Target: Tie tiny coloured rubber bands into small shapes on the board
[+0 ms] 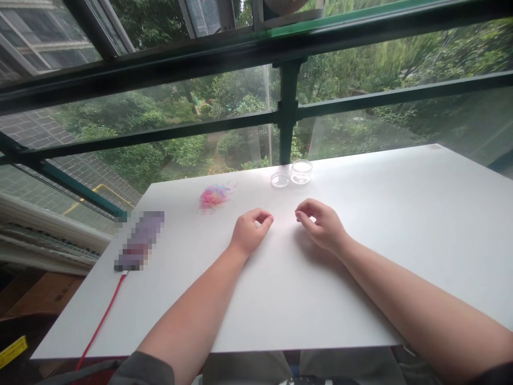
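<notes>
Both hands are held over the middle of a white table (420,240), facing each other with a small gap between them. The left hand (250,232) has its fingers curled in, with the thumb and forefinger rounded into a loop and their tips close together; the right hand (320,227) mirrors it, its fingers bent and its thumb near the forefinger. At this size I cannot tell whether either pair of tips really meets or pinches something tiny, though a faint pinkish trace (279,218) shows in the gap. The loose pile of small coloured bands (215,197), mostly pink with some blue and yellow, lies on the table beyond the left hand and off to its left, a few strands straying from its edge. Past the hands, near the table's far edge, stand a clear round jar (301,172) and, just to its left, a shallow clear lid (280,181). Toward the table's left edge lies a pixelated dark object (140,240), with a red cable (102,318) running from its near end over the front edge.
</notes>
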